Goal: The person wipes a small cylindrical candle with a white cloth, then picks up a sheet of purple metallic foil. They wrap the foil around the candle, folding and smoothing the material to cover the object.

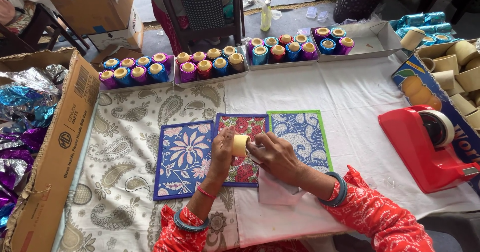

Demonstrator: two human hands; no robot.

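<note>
My left hand [221,154] and my right hand [276,154] meet over the middle of the table, both gripping a short cream cardboard tube [240,145] held on its side. A pale sheet [276,188] hangs from under my right hand, down toward the table's near edge. Below the hands lie three patterned mats: a blue floral one [181,159], a red floral one [246,171] and a blue one with a green border [300,132].
Shallow trays [370,39] at the back hold several foil-wrapped tubes [210,64]. A red tape dispenser [425,147] stands at right, near a box of bare cream tubes [457,67]. A cardboard box with crumpled foil [22,122] is on the left.
</note>
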